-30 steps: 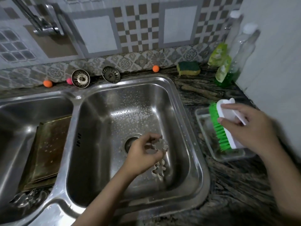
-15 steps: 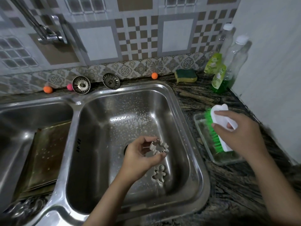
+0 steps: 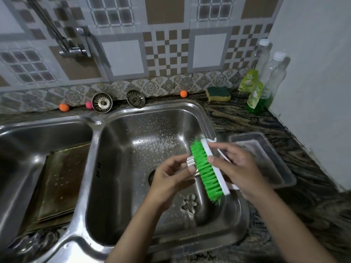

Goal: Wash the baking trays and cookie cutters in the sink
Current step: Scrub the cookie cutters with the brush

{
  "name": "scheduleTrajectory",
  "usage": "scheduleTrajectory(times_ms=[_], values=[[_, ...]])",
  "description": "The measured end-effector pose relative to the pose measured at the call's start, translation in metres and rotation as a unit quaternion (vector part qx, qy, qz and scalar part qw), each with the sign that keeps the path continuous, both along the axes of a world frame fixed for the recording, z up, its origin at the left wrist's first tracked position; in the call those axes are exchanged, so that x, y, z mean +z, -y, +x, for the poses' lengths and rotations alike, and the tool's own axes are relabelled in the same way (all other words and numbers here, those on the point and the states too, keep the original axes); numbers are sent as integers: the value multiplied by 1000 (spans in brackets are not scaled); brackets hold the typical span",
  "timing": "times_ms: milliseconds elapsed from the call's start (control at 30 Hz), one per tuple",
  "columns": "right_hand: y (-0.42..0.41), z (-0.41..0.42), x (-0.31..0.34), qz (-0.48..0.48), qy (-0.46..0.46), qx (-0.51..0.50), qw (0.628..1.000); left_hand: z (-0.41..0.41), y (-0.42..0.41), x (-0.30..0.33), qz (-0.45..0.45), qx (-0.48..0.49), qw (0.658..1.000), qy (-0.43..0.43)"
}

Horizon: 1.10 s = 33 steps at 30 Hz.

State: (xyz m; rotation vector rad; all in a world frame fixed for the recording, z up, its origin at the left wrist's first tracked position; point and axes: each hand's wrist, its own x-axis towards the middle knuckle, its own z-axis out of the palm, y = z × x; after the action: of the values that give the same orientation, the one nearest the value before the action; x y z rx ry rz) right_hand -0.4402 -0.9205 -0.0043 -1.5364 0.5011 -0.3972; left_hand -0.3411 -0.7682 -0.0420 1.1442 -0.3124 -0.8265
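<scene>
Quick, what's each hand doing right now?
Left hand: pinches a small metal cookie cutter.
Right hand: grips the white, green-bristled scrub brush.

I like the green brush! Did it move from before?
Yes. The green brush, gripped by the right hand, left the clear tray and moved left over the right sink basin.

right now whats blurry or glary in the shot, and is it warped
Head view: dim light; glare streaks on the sink rim; the cutter in the left hand is smeared behind the brush; the wide lens bends the wall tiles and counter edges.
</scene>
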Motion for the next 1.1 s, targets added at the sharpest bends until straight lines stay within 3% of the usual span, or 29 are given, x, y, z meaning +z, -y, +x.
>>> scheduleTrajectory(times_ms=[433, 533, 600, 700, 800, 867, 967, 1100], values=[[-31, 64, -61, 61, -84, -67, 992, 12, -39, -32, 149, 21, 983, -102], [-35, 61, -60, 95, -86, -40, 991, 21, -36, -39, 147, 82, 974, -155], [-43, 59, -61, 84, -74, -16, 994, 19, -31, -38, 134, 75, 973, -172], [-45, 62, -65, 38, -44, -59, 997, 14, -27, -34, 126, 41, 976, -172], [-37, 68, -68, -16, -34, -85, 996, 17, -32, -31, 141, -1, 981, -136], [-30, 70, -68, -28, -44, -80, 995, 25, -38, -31, 183, -18, 981, -67], [-18, 71, -64, 17, -44, -50, 998, 41, -46, -26, 253, -59, 962, 82], [-23, 67, -60, 46, -59, 40, 996, 43, -41, -17, 307, -73, 927, 204]])
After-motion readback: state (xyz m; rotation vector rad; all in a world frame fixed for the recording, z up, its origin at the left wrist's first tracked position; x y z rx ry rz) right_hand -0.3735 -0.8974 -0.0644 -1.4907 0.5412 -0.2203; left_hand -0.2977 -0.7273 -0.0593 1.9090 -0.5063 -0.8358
